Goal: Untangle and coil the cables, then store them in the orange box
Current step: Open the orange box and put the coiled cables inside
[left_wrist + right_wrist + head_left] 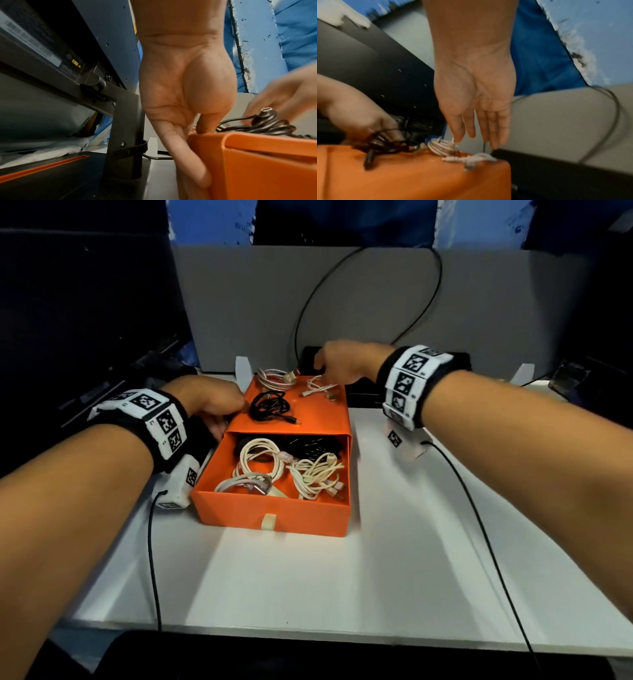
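The orange box [308,419] lies mid-table with its drawer [274,511] pulled out toward me, holding several coiled white and black cables. A black cable coil [270,405], a pinkish braided coil [277,380] and a small white cable [320,388] lie on the box top. My left hand [209,402] grips the box's left edge [257,169], thumb on top, fingers down the side wall. My right hand [476,140] hovers over the back right of the top, fingers straight, with its tips at the braided coil [440,147] and the white cable [476,158].
A grey partition [376,302] with a looping black cord [421,313] stands behind the box. A black monitor stand [123,135] is close on the left, and a black device [363,395] sits behind the box. The white table [342,594] extends toward me; wrist-camera cords trail along it.
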{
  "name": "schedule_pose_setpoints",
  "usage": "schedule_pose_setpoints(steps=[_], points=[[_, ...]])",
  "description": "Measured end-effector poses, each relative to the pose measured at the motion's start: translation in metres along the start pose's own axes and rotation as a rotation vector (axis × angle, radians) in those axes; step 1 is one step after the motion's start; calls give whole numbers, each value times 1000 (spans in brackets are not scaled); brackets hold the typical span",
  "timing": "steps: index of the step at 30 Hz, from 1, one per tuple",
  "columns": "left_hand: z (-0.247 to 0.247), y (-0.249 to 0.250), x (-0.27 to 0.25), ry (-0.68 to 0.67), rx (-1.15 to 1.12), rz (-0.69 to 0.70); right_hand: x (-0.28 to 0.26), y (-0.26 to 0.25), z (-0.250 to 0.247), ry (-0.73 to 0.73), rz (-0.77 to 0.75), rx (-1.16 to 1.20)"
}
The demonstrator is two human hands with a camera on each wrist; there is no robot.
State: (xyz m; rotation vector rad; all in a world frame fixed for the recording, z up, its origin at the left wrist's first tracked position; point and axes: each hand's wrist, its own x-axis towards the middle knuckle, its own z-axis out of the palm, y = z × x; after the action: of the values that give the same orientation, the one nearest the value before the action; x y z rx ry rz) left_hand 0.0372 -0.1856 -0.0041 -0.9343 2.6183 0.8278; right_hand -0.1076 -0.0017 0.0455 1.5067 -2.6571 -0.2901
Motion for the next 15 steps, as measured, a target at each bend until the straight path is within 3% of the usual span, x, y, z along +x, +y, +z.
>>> schedule_pose_setpoints(steps=[3,10,15], points=[[1,2,-1,6,3,8,22,1,25,-57,-14,-70],[2,2,-4,11,21,12,27,-1,41,95,104,-13],[1,1,-5,-3,31,7,19,2,46,150,54,72]])
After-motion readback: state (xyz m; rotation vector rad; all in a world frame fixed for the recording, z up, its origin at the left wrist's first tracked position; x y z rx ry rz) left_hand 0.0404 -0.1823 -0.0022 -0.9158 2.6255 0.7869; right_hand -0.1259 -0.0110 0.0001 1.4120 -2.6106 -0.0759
